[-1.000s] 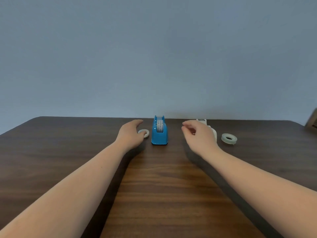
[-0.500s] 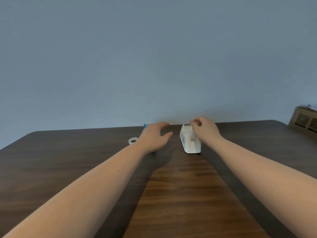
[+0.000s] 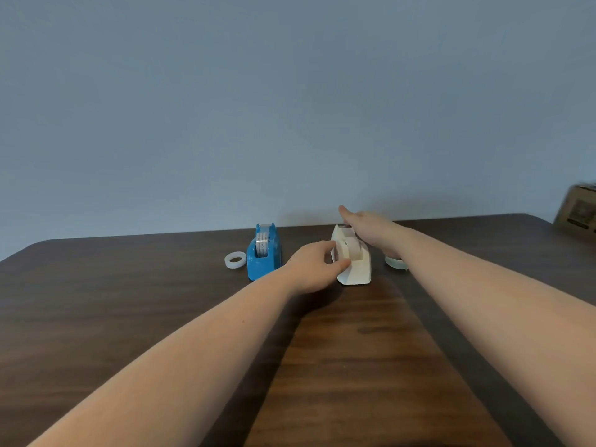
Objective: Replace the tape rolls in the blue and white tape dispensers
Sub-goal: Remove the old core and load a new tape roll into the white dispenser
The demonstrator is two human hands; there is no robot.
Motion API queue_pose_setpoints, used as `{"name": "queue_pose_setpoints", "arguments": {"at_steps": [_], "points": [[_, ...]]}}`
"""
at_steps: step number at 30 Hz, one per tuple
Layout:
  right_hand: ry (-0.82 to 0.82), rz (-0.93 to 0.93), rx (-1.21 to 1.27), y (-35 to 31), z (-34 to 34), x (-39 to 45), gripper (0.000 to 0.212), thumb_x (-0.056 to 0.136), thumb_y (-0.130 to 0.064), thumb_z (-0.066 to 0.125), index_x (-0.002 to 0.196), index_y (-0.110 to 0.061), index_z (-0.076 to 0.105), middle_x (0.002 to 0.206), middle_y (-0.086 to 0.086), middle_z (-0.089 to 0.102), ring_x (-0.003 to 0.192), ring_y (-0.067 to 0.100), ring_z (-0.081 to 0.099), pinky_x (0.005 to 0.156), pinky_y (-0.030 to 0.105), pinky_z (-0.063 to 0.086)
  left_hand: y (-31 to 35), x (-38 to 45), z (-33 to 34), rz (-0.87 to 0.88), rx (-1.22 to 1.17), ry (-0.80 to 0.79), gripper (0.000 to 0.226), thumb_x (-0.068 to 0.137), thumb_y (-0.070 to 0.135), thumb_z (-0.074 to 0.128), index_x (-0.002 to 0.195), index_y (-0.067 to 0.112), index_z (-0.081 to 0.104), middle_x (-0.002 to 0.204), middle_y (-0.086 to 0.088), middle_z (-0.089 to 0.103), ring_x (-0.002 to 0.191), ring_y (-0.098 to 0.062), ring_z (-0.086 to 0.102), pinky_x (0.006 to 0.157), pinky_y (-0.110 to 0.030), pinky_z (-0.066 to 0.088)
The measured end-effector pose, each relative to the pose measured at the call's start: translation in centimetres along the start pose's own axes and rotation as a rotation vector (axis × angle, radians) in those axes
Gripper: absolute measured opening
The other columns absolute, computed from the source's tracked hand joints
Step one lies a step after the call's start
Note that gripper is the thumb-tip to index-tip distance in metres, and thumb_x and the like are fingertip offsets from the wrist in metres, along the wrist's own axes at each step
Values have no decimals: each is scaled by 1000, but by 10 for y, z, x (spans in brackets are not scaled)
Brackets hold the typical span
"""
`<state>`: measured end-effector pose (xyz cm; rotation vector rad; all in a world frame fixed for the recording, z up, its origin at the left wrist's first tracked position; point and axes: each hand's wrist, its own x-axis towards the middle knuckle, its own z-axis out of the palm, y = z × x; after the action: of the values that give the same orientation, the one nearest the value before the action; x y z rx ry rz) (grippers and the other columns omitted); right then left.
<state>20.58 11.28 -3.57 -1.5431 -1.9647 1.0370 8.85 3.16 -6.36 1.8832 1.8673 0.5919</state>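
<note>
Left hand: curled against the left flank of the white dispenser, thumb and fingertips on its side wall near the loaded roll; grasping the body. Right hand: stretched flat above the far end of the same dispenser, fingers straight and pointing away toward the wall, holding nothing; contact with the cutter end cannot be told. White dispenser upright on the dark wood table, long axis running away from the viewer, roll seated in its cradle.

Blue dispenser upright just left of the left hand, apart from it, parallel to the white one, a printed roll in its slot. Print on that roll too small to read. No brand or label legible on either dispenser.

Loose white roll flat on the table just left of the blue dispenser, near but not touching. Loose clear roll flat to the right of the white dispenser, partly hidden under the right forearm.

Far table edge directly behind both dispensers, meeting the blue-grey wall. Rounded table corners at far left and far right. Brown cardboard box at the right frame edge, blurred, markings unreadable. Broad bare wood between the forearms and toward the viewer; bare wood also left of the loose white roll.
</note>
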Motion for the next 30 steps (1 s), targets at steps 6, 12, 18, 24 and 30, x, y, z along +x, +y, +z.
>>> {"name": "queue_pose_setpoints", "arguments": {"at_steps": [6,12,18,24,30], "points": [[61,-63,-35,10,-4,-6,61,100,-47,22,133,-4,52,143,11,47,131,26,42,101,34,30,5,-9,3,4,-94,25,51,96,41,46,141,16,45,144,-3,51,130,-20,48,107,-33,37],[90,-93,-73,21,-6,-35,54,101,-40,31,119,2,60,127,20,58,116,31,53,101,42,38,6,-27,3,23,-101,21,56,88,53,55,134,22,54,134,1,59,120,-18,55,92,-27,42],[77,-121,-147,30,-10,-73,44,98,-39,43,124,-8,60,132,7,57,119,24,52,89,31,40,5,-53,2,25,-63,39,62,76,57,67,128,24,59,123,5,64,105,-10,57,81,-22,43],[98,-176,-201,45,-16,-108,37,90,-44,56,106,-14,69,115,1,65,99,18,60,89,37,51,3,-80,0,23,-94,8,56,79,40,71,129,22,55,126,3,61,107,-10,55,86,-22,46],[-17,-226,-169,49,-17,-139,75,76,-40,76,140,-15,45,135,1,56,121,15,54,101,30,43,-2,-105,-8,52,-151,-82,54,80,36,73,130,23,55,126,6,60,114,-11,55,99,-29,46]]}}
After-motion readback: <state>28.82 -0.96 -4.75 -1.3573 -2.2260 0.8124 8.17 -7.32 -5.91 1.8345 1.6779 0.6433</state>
